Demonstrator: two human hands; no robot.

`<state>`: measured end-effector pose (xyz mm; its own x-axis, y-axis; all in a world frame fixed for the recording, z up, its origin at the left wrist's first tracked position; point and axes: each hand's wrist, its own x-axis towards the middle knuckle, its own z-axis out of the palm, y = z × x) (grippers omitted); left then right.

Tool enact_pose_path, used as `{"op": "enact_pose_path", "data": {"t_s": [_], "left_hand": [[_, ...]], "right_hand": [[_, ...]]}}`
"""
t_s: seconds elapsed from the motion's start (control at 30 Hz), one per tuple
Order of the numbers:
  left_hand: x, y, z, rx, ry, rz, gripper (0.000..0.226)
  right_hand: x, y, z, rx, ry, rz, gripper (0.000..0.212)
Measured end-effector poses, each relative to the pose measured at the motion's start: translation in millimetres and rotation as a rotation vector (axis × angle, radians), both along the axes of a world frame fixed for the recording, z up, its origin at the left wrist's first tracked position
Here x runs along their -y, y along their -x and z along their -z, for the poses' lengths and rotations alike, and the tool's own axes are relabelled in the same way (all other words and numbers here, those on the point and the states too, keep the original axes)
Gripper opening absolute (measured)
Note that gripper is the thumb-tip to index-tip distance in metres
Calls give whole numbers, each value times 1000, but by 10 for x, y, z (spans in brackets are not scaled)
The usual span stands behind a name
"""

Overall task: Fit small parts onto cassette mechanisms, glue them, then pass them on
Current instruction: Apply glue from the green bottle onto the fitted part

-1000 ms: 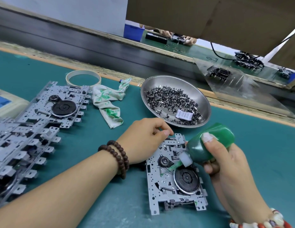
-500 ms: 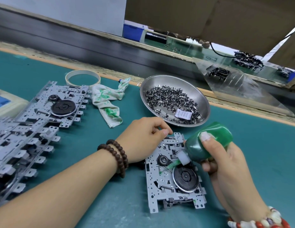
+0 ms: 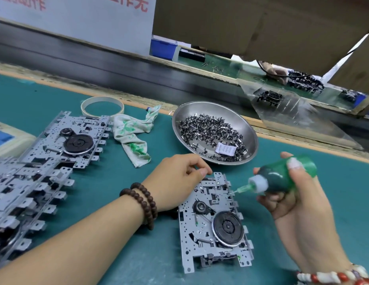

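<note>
A metal cassette mechanism point(image 3: 214, 225) with a black flywheel lies flat on the green mat in front of me. My left hand point(image 3: 175, 182) rests at its upper left corner, fingers curled with thumb and forefinger on the frame's edge. My right hand point(image 3: 290, 198) grips a green glue bottle point(image 3: 282, 177), tilted so its green nozzle tip touches the mechanism's upper right edge. A steel bowl point(image 3: 249, 134) with several small dark parts and a white label stands just behind.
A row of overlapping mechanisms point(image 3: 35, 177) lies at the left. A glue-stained rag point(image 3: 132, 136) and a tape ring point(image 3: 102, 105) sit behind them. A clear plastic ramp point(image 3: 299, 118) and a black conveyor rail point(image 3: 117, 66) run along the back. Another person's hand point(image 3: 275, 72) works beyond.
My right hand pulled the glue bottle up and to the right, from the mechanism's middle to its upper right edge. My left hand stayed at the corner.
</note>
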<state>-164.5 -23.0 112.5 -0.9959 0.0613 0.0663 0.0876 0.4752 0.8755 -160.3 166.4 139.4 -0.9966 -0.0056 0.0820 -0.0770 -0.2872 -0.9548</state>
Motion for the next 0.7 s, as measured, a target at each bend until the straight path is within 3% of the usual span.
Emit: {"op": "enact_pose_path", "data": {"t_s": [0.1, 0.33, 0.43, 0.57, 0.7], "left_hand": [[1, -8, 19, -18, -31, -6, 18], [16, -33, 36, -59, -165, -68, 20], [14, -48, 11, -59, -182, -91, 21], [19, -70, -37, -53, -246, -122, 21], [58, -61, -22, -28, -324, -141, 27]], "right_hand": [[-18, 19, 7, 63, -55, -28, 33], [-120, 91, -23, 231, 33, -56, 34], [-181, 88, -11, 250, -1, -157, 32], [-238, 92, -28, 135, -204, -388, 25], [-327, 156, 73, 0, -586, -290, 34]]}}
